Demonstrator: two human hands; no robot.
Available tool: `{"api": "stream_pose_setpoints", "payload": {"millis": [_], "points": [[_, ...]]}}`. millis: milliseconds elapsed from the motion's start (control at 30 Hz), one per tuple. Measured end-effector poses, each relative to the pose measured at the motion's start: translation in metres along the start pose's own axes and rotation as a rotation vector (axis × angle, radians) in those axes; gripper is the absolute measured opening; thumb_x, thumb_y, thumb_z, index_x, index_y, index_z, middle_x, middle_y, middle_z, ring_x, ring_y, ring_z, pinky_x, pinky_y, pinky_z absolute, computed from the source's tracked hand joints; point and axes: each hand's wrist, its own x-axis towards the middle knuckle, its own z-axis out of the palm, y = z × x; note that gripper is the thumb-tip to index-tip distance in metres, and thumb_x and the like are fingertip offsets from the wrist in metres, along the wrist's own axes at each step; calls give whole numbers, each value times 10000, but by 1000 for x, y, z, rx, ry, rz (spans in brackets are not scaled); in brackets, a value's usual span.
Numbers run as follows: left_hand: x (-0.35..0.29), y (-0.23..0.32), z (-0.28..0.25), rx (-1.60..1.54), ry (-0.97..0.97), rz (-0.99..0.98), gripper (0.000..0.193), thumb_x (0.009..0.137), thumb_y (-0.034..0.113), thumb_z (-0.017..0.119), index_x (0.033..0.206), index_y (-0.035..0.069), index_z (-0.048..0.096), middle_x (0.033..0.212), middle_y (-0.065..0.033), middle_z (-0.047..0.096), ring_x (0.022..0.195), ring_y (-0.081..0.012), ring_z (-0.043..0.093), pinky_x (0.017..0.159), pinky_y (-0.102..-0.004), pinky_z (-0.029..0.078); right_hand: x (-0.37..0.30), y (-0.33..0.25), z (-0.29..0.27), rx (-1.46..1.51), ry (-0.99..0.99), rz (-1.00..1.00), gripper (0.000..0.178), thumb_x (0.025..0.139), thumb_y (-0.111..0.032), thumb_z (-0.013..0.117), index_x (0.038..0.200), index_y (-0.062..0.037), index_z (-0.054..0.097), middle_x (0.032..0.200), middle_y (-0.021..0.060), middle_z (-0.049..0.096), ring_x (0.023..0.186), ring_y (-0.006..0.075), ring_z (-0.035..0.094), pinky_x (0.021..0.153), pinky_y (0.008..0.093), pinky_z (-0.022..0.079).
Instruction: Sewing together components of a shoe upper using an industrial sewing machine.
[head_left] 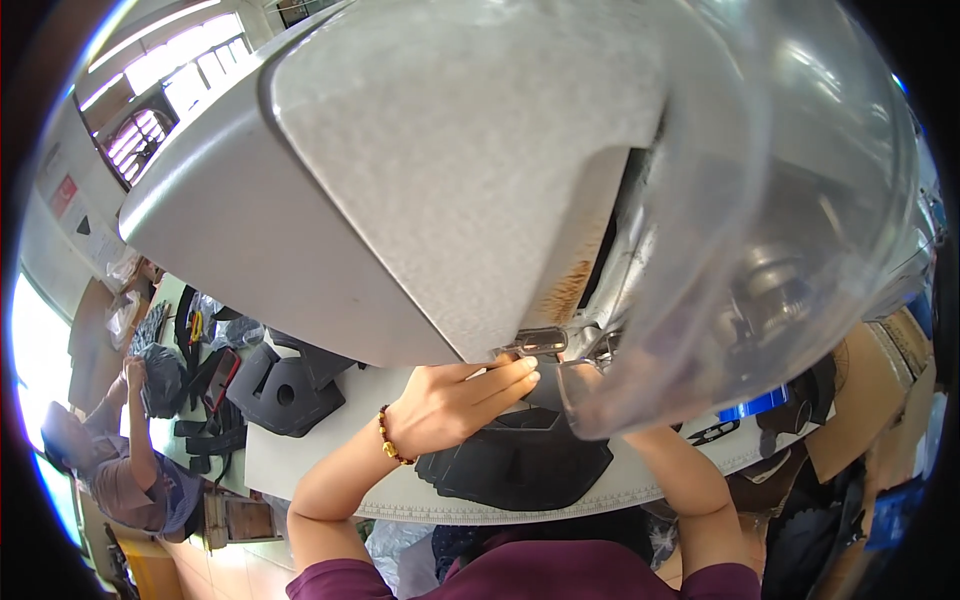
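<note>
Closest to the camera, the pale grey head of a machine [450, 170] fills the upper middle, with a clear curved cover [820, 110] at its right. Brown streaks [568, 292] mark the grey casing beside a dark slot. Below it, the left hand [445, 405] reaches in from the left, a beaded bracelet [387, 440] around its wrist. Its grip is narrow, fingers together and tips at a small metal part [542, 342]; whether they pinch anything, I cannot tell. The right hand [588, 378] is mostly hidden behind the clear cover, so its grip cannot be read.

A black shaped piece [520, 465] lies on the pale worktop [375, 485], under the machine and between the two forearms. Along the near edge of the worktop runs a ruled scale [460, 518]. More black pieces [287, 392] lie to the left, near a dark flat object with a red edge [222, 380]. Small black snips [713, 432] and a blue object [755, 403] are on the right. At far left, a co-worker [130, 470] raises both hands to a dark bundle [163, 380].
</note>
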Motion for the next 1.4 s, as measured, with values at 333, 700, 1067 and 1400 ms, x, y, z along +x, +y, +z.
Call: {"api": "stream_pose_setpoints", "payload": {"millis": [333, 700, 1067, 1400], "points": [[-2, -14, -23, -32, -197, -14, 382, 647, 42, 602, 1023, 98, 637, 960, 12, 577, 682, -120, 593, 534, -224, 488, -52, 52, 0, -353, -172, 38, 247, 773, -241, 625, 974, -99, 614, 944, 56, 608, 913, 211, 557, 841, 373, 408], [19, 37, 13, 116, 197, -115, 278, 502, 21, 594, 777, -20, 579, 818, -94, 554, 709, -230, 566, 587, -310, 471, 14, 39, -23, 813, -307, 788, 259, 683, -66, 651, 920, -15, 560, 798, 89, 574, 770, 200, 572, 699, 306, 449], [23, 37, 2, 58, 74, -96, 205, 471, 69, 564, 667, 7, 553, 742, -73, 562, 635, -185, 531, 534, -293, 446, 6, 46, -15, -194, -416, -92, 325, 697, -72, 652, 988, 0, 525, 859, 56, 575, 795, 166, 566, 725, 289, 458], [24, 50, 1, 89, 49, -207, 225, 459, 60, 546, 675, -1, 570, 721, -61, 554, 643, -178, 535, 511, -276, 443, 2, 36, -13, 160, -355, 122, 362, 710, -81, 653, 1028, 7, 503, 903, 47, 569, 798, 147, 562, 728, 293, 465]]}}
